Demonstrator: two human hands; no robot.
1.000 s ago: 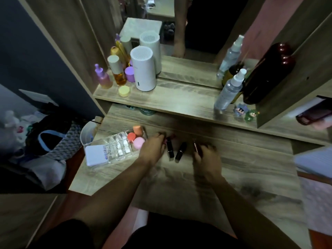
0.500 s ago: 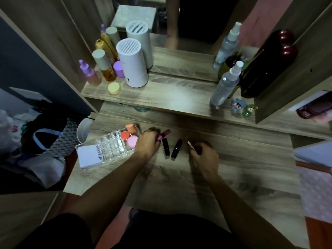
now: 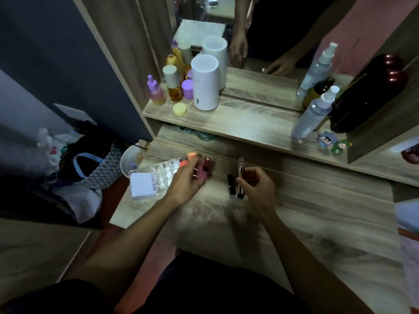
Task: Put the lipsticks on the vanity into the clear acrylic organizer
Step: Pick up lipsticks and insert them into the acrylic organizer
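Note:
The clear acrylic organizer (image 3: 158,172) sits at the left end of the vanity top, with orange sponges at its far end and a white compact (image 3: 143,185) resting on its near end. My left hand (image 3: 189,177) is closed on a pink-and-dark-red lipstick (image 3: 205,167), lifted beside the organizer's right side. In my right hand (image 3: 257,185) is a slim clear-capped lip gloss tube (image 3: 240,175), held upright. One black lipstick (image 3: 231,187) lies on the wood between my hands, just left of the tube.
A raised shelf (image 3: 244,123) behind carries a white cylinder device (image 3: 205,82), coloured bottles (image 3: 173,83), a yellow jar (image 3: 180,109), spray bottles (image 3: 314,112), a dark bottle and small figurines (image 3: 332,143). A mirror stands behind it. A white bucket (image 3: 130,160) and bags sit left of the vanity.
My left hand has lifted the pink lipstick and carried it left to the organizer. My right hand has raised the slim gloss tube off the wood. Only one black lipstick now shows between my hands.

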